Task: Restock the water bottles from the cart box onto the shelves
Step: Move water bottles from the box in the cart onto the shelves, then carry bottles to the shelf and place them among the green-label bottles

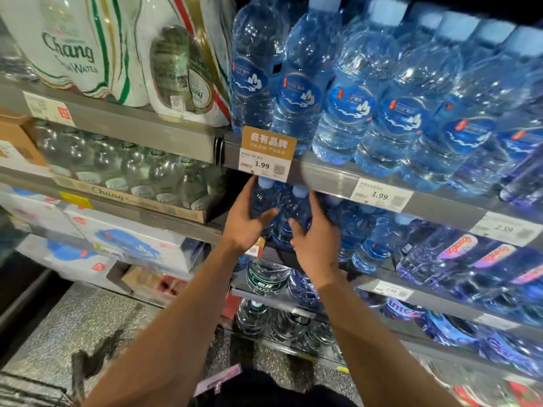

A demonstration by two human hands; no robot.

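My left hand point(245, 223) grips a blue water bottle point(260, 198) with a pale blue cap at the left end of the second shelf point(323, 177). My right hand point(316, 235) grips a second blue bottle point(295, 210) just to its right. Both bottles stand upright under the shelf edge with the 1.99 price tag point(264, 163). More blue bottles point(361, 230) of the same kind stand to the right on that shelf, and a full row point(367, 98) fills the shelf above. The cart box is out of view.
Chang soda water packs point(88, 48) and glass bottles point(132, 171) fill the left bay. White boxes point(123, 239) lie below them. Purple-labelled bottles point(470, 259) stand to the right, green-labelled large bottles point(264, 280) on the lower shelf. Speckled floor point(88, 333) lies below left.
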